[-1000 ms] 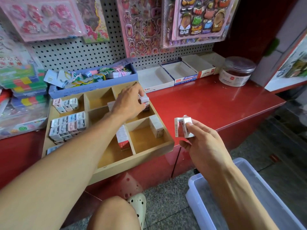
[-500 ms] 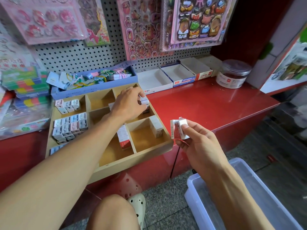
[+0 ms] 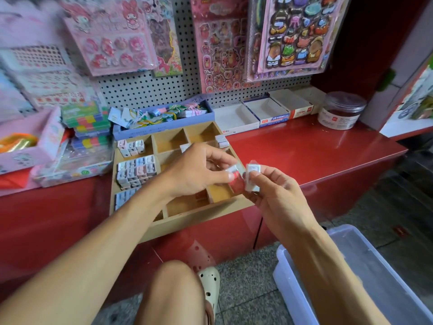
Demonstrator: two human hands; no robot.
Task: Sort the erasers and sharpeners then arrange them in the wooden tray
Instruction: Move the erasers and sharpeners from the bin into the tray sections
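The wooden tray (image 3: 187,219) with several compartments lies on the red counter. Small sharpeners (image 3: 137,170) fill its left compartments in rows. Two white erasers (image 3: 222,141) stand stacked in the far right compartment. My left hand (image 3: 199,172) has come over the tray's right side and pinches a red-and-white eraser (image 3: 235,178) between thumb and fingers. My right hand (image 3: 276,195) holds a white eraser (image 3: 253,178) right beside it, and the two erasers touch. Both hands hover above the tray's near right corner and hide the compartments beneath.
A blue box of clips (image 3: 164,118) sits behind the tray. Open white cardboard boxes (image 3: 236,118) and a clear jar (image 3: 339,111) line the back of the red counter (image 3: 304,151). A clear plastic bin (image 3: 351,277) stands on the floor at right. My knee (image 3: 171,289) is below.
My left hand left the far right compartment, where erasers now stand, and moved toward my right hand. It now pinches the red-and-white eraser there. The view shifted left.
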